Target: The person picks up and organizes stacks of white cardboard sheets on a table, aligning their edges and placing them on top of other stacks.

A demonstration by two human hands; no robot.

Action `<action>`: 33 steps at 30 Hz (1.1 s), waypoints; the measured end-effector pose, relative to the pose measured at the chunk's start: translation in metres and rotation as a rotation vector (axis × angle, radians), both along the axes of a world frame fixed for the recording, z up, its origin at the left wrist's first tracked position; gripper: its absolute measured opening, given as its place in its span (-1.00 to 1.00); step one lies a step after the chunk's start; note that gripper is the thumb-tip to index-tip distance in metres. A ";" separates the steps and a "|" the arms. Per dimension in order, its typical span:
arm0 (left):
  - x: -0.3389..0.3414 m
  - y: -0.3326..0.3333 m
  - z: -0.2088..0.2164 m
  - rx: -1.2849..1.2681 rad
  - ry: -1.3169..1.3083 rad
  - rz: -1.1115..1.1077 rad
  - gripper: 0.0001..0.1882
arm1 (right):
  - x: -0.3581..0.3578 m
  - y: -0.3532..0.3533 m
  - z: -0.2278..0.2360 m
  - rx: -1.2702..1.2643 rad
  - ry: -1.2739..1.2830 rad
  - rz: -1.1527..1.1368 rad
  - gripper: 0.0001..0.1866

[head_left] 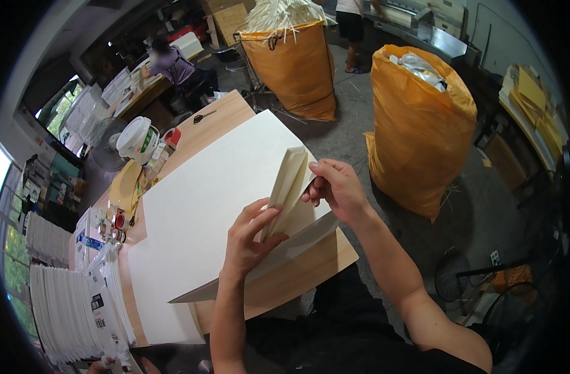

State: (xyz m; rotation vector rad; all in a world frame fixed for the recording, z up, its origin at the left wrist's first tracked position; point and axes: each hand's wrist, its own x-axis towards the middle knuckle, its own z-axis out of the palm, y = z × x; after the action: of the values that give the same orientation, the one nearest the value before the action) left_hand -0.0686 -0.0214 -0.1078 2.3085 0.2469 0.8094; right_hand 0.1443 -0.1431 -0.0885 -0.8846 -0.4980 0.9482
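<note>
Between my two hands is a long, narrow folded piece of cream paper or card [289, 177], tilted up over the table with several layered folds showing. My left hand [251, 240] grips its lower end, thumb on one side and fingers on the other. At the upper right edge, my right hand [338, 190] pinches the piece with thumb and curled fingers; some of those fingertips are hidden. Beneath them a large white sheet [216, 181] covers much of the wooden tabletop [310, 274], its near edge lifted toward me.
To the right stands a full orange sack [416, 143]; another orange sack [297, 75] holds white strips. Scissors [204, 116], a white bucket [135, 140] and tape rolls [115, 218] lie along the far left. Stacked white sheets [61, 311] rise at left. A person [179, 68] sits farther back.
</note>
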 end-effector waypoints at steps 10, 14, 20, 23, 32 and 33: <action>0.000 0.005 0.001 -0.115 0.001 -0.024 -0.29 | -0.014 -0.044 -0.027 -0.022 -1.566 -0.468 -0.74; 0.000 -0.010 0.011 0.628 0.169 -0.020 -0.28 | -0.029 -0.046 -0.054 -0.176 -1.584 -0.042 -0.56; 0.007 -0.005 0.005 0.339 0.142 0.058 -0.32 | -0.033 -0.044 -0.049 -0.296 -1.345 0.145 -0.55; 0.015 0.007 0.001 0.439 0.142 0.040 -0.41 | -0.028 -0.043 -0.046 -0.053 -1.623 -0.222 -0.66; 0.015 0.000 0.000 0.366 0.163 0.094 -0.46 | 0.032 -0.065 -0.024 -0.738 -1.373 -0.152 -0.57; 0.015 0.001 0.000 0.394 0.129 0.083 -0.47 | 0.031 -0.058 -0.016 -0.723 -1.434 -0.116 -0.56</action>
State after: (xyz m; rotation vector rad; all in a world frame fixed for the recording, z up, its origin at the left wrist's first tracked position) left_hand -0.0536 -0.0205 -0.1073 2.7413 0.2592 0.8080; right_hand 0.1748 -0.2009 -0.1049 -2.2126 -1.3165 0.2029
